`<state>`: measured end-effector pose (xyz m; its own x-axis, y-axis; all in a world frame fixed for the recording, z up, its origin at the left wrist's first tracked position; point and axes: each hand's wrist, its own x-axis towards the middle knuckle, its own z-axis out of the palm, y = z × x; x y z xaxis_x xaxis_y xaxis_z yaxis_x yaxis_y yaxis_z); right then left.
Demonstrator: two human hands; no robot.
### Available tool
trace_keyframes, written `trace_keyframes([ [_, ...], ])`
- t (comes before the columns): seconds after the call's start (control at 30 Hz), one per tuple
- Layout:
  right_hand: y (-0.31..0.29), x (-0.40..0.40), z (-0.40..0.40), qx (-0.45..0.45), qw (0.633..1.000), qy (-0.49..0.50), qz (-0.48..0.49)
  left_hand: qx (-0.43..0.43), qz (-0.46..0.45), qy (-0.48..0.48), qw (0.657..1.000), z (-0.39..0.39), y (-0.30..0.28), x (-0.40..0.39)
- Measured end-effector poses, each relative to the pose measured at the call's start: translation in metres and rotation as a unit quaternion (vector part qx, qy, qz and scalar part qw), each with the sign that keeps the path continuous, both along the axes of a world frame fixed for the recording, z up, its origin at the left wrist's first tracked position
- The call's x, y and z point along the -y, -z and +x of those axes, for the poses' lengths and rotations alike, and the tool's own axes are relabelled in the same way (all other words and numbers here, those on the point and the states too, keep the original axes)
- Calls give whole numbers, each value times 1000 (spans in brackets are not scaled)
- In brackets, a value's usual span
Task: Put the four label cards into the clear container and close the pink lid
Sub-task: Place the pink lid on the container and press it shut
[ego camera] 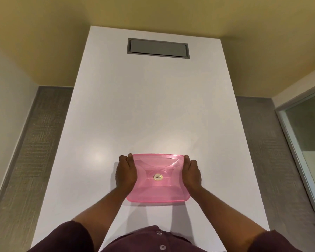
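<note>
One pink lid point(158, 178), translucent, lying flat near the table's close edge, at 6 o'clock from the table's middle. One small pale oval sticker point(158, 177) at the lid's centre. Clear container not separately discernible beneath the lid; label cards not discernible through the pink plastic, count impossible to tell.

Two bare hands, one on each short side of the lid. Left hand point(126, 172) at 9 o'clock of the lid, fingers curled down along the edge, knuckles up, thumb tip at the far left corner, pressed against the rim. Right hand point(191, 174) at 3 o'clock of the lid, mirrored: fingers curled around the right edge, thumb tip at the far right corner. Both closed onto the lid's sides, clasping it between them; fingertips hidden under the hands, so exact contact below the rim not visible.

One long white table point(153, 110) beneath everything. One grey rectangular hatch point(158, 48) set flush into the tabletop at 12 o'clock, well apart from the lid. Dark maroon sleeves point(75, 237) and buttoned shirt front at 6 o'clock, at the bottom edge. Grey carpet on both sides of the table, one glass panel point(309, 142) at 3 o'clock. Bare tabletop between hands and hatch.
</note>
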<state>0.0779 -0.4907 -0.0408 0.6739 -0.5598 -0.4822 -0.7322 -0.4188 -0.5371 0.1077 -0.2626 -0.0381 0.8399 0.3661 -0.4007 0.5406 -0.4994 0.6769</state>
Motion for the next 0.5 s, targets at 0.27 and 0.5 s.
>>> trace_keyframes([
  [0.27,-3,3,3,19,1000,-11,-19,-13,-11,-12,1000,-1,-3,0],
  [0.5,-2,-1,14,50,997,43,42,-55,-6,12,998,8,-2,-4],
])
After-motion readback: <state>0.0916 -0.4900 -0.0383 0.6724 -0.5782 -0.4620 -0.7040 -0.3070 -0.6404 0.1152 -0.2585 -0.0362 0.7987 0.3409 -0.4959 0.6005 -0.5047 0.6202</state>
